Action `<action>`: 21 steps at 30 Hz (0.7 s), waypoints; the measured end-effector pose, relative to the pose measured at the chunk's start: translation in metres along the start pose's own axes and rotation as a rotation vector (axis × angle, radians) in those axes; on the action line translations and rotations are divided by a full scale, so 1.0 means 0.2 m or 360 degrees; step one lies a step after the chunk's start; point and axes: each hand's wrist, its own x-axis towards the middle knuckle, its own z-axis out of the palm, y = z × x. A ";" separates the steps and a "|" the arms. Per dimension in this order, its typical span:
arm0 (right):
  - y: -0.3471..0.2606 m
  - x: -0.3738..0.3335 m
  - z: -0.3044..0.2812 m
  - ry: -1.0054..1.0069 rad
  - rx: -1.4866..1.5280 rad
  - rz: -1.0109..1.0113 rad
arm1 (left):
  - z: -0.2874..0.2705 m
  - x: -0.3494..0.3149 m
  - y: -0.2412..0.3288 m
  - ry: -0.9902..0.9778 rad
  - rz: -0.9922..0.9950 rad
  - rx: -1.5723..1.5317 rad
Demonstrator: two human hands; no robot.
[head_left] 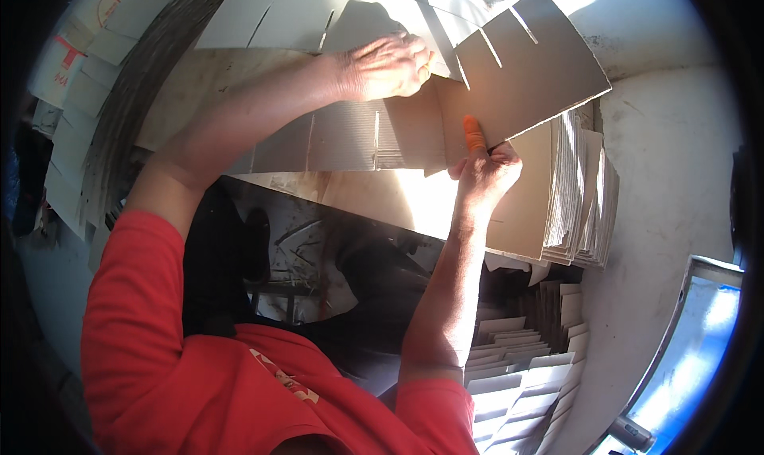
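A slotted brown cardboard sheet point(533, 69) rises in front of me at the right, tilted, with several narrow slits along its upper left edge. My right hand point(487, 173) grips its lower edge, and one finger in an orange cover lies against its face. Another slotted cardboard part point(342, 141) stretches left from there; whether both are one piece I cannot tell. My left hand point(391, 67) is closed at the upper edge where the two parts meet, its fingertips bent over the cardboard, with a bit of orange-yellow showing at one finger.
Pale slotted sheets point(294, 17) lie beyond my left hand on the work surface. A stack of cardboard point(581, 192) stands at the right. More folded cardboard pieces point(517, 375) sit low at the right, and a long row point(143, 73) curves along the left. A blue-paned frame point(692, 336) is at lower right.
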 end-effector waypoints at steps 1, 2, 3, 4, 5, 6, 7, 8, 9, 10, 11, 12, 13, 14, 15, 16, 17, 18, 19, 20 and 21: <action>0.00 0.00 0.00 -0.0023 0.0018 0.0009 | -0.01 -0.02 0.00 0.0155 0.0181 -0.0079; 0.00 0.00 0.00 -0.0079 -0.0011 0.0032 | -0.02 -0.03 0.01 0.0171 0.0178 -0.0128; 0.00 0.01 0.00 -0.0133 -0.0041 0.0055 | -0.03 -0.05 0.03 0.0187 0.0175 -0.0177; 0.00 0.01 0.00 -0.0185 -0.0071 0.0079 | -0.03 -0.05 0.05 0.0249 0.0176 -0.0179; 0.00 0.01 -0.01 -0.0196 -0.0141 0.0123 | -0.04 -0.05 0.07 0.0313 0.0174 -0.0179; -0.01 0.02 -0.02 -0.0206 -0.0212 0.0166 | -0.05 -0.05 0.10 0.0375 0.0174 -0.0178; -0.02 0.01 -0.02 -0.0214 -0.0284 0.0210 | -0.06 -0.05 0.10 0.0465 0.0203 -0.0210; -0.03 0.01 -0.02 -0.0116 -0.0298 0.0061 | -0.06 -0.05 0.11 0.0552 0.0224 -0.0238; -0.06 0.00 -0.02 -0.0018 -0.0311 -0.0088 | -0.07 -0.07 0.11 0.0527 0.0270 -0.0140; -0.10 -0.01 -0.02 0.0080 -0.0322 -0.0237 | -0.08 -0.08 0.12 0.0501 0.0315 -0.0043; -0.14 -0.01 -0.03 0.0047 -0.0278 -0.0209 | -0.09 -0.09 0.13 0.0478 0.0369 0.0045; -0.13 -0.02 -0.03 0.0050 -0.0280 -0.0210 | -0.10 -0.10 0.15 0.0454 0.0422 0.0134; -0.11 -0.02 -0.03 0.0052 -0.0283 -0.0211 | -0.12 -0.13 0.19 0.0296 0.0438 0.0199; -0.09 -0.02 -0.03 0.0048 -0.0284 -0.0216 | -0.11 -0.15 0.23 0.0262 0.0418 0.0223; -0.06 -0.01 -0.04 0.0061 -0.0274 -0.0317 | -0.15 -0.17 0.28 0.0278 0.0478 0.0375; -0.05 -0.01 -0.05 0.0085 -0.0277 -0.0317 | -0.19 -0.18 0.33 0.0294 0.0538 0.0527; -0.08 -0.02 -0.04 0.0098 -0.0277 -0.0320 | -0.23 -0.20 0.39 0.0186 0.0529 0.0430; -0.10 -0.02 -0.03 0.0117 -0.0278 -0.0322 | -0.27 -0.21 0.44 0.0080 0.0523 0.0330; -0.09 -0.02 -0.04 0.0117 -0.0278 -0.0262 | -0.29 -0.22 0.46 0.0218 0.0523 0.0476; -0.06 -0.02 -0.03 0.0114 -0.0279 -0.0205 | -0.27 -0.22 0.46 0.0319 0.0452 0.0349; -0.05 -0.02 -0.03 0.0113 -0.0280 -0.0148 | -0.22 -0.23 0.45 0.0420 0.0382 0.0221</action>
